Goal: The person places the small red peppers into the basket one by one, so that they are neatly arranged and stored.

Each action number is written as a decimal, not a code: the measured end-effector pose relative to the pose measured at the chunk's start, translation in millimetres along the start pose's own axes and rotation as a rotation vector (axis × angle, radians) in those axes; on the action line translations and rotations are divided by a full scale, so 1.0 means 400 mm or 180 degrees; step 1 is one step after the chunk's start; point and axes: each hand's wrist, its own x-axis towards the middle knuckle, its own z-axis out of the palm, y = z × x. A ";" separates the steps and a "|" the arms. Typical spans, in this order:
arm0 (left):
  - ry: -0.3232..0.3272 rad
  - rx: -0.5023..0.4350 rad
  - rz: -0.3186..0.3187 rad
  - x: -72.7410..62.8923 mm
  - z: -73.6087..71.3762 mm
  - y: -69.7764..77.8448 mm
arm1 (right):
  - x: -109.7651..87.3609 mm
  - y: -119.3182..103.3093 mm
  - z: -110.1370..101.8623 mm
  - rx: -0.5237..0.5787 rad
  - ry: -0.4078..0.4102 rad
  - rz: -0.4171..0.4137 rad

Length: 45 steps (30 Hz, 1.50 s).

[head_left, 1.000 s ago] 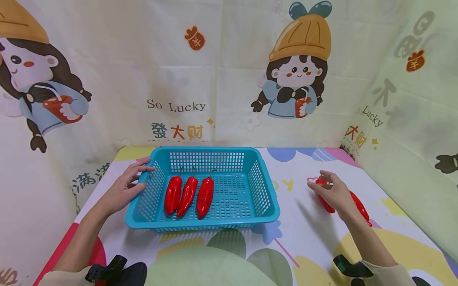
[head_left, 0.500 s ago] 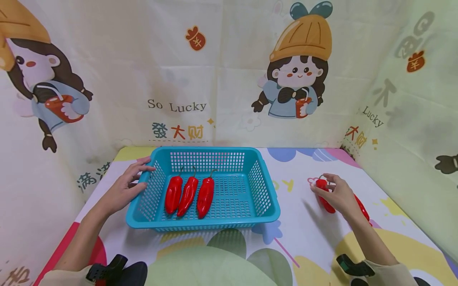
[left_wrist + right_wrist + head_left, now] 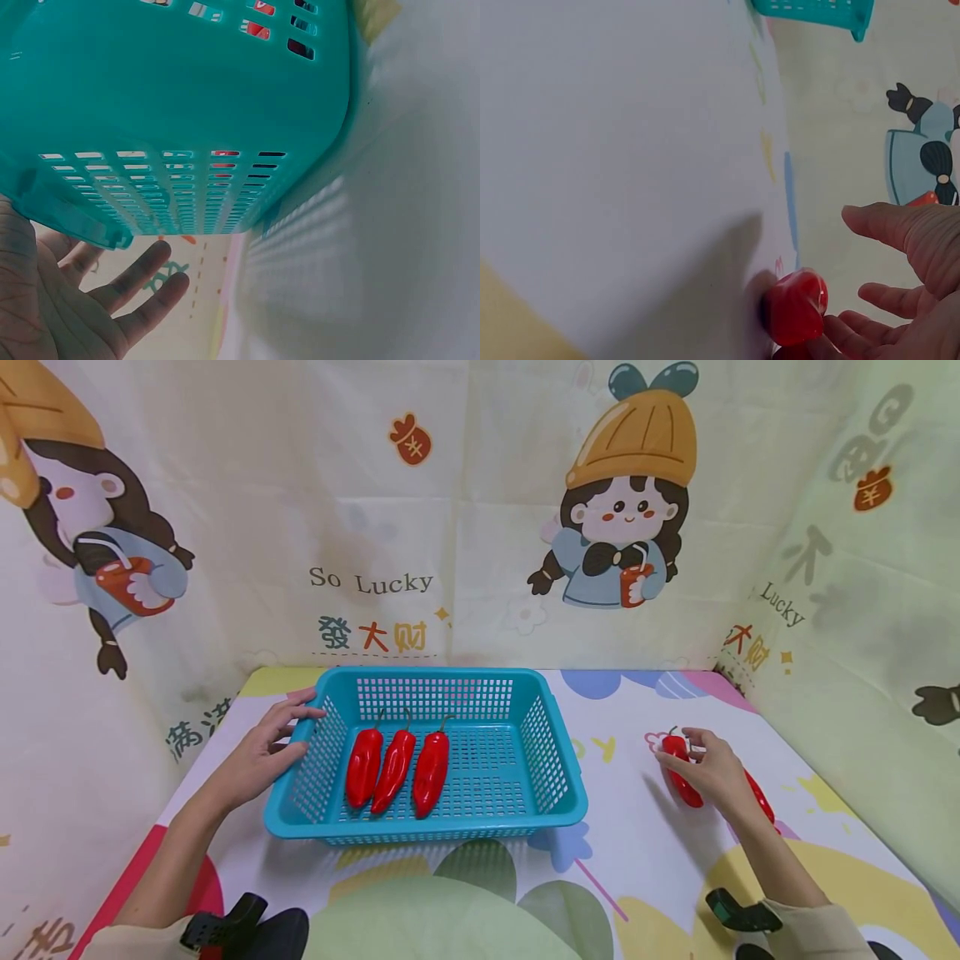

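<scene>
Three red chili peppers [image 3: 431, 775] lie side by side in the teal plastic basket [image 3: 480, 828], stems toward its far side. My left hand [image 3: 258, 758] rests at the basket's left rim with its fingers spread; in the left wrist view, some fingers of the left hand [image 3: 90, 307] extend outside the wall. On the right, my right hand [image 3: 714, 770] is over another red chili pepper [image 3: 678, 777] on the table. The thumb stands apart from that pepper, and the fingers are loosely bent beside it. Behind the right wrist, more red pepper [image 3: 761, 797] shows, partly hidden.
A patterned cloth [image 3: 600, 852] covers the table. Printed curtains [image 3: 487, 527] hang behind the table and along both sides. Between the basket and my right hand lies a stretch of white tabletop [image 3: 615, 802].
My right hand has shifted slightly right and toward me, so more of the pepper below it and its stem shows. The left hand and basket have stayed in place.
</scene>
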 end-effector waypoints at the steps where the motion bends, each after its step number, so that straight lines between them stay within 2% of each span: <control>1: 0.0001 -0.0003 0.0005 0.000 0.000 0.000 | 0.001 0.002 0.000 -0.0007 -0.0009 0.0007; 10: 0.0001 0.0012 0.0006 0.000 -0.001 -0.002 | 0.013 0.013 0.014 -0.0152 -0.0048 0.0044; 24: -0.0008 0.0018 0.0061 0.003 -0.002 -0.004 | 0.015 0.015 0.023 -0.0447 0.0031 -0.0205; 31: -0.0028 -0.0042 0.0004 0.000 0.001 -0.004 | 0.018 0.019 0.032 -0.0454 -0.0066 -0.0214; 40: -0.0038 -0.0021 0.0044 0.002 -0.002 -0.003 | 0.016 0.023 0.041 -0.0500 -0.0065 -0.0296; 45: -0.0023 -0.0011 0.0001 0.000 -0.002 -0.002 | 0.012 0.022 0.042 -0.0472 -0.0040 -0.0293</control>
